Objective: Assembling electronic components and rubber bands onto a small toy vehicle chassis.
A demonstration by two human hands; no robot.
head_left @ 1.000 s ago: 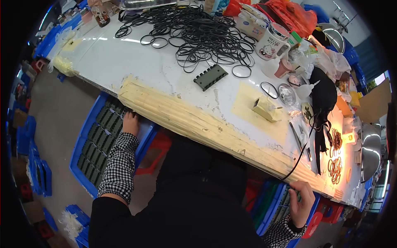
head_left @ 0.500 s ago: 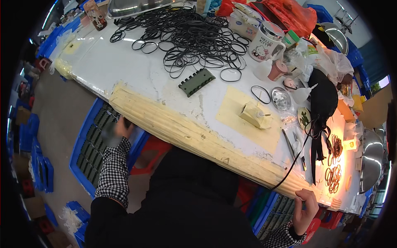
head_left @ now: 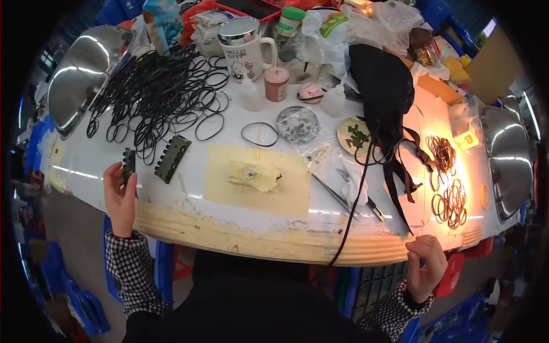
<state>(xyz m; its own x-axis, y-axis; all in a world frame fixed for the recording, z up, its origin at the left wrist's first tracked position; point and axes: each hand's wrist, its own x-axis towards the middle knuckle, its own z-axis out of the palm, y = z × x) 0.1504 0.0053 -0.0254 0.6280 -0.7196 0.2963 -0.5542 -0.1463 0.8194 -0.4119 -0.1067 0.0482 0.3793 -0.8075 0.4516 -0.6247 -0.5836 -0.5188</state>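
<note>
My left hand is up at the table's near left edge and holds a small dark toothed block upright. A second dark green toothed block lies on the white tabletop just to its right. My right hand sits at the near right edge of the table, fingers curled against the wooden rim; whether it holds something small I cannot make out. A yellow pad with a crumpled yellow piece lies between the hands.
A heap of black rubber rings covers the far left. Steel bowls stand at the left and right. A white mug, small bottles, a black cable, tweezers and brown rings crowd the middle and right.
My left hand has come up from the blue crate under the table to the tabletop edge, now holding a dark toothed block. The view has swung so the table lies level.
</note>
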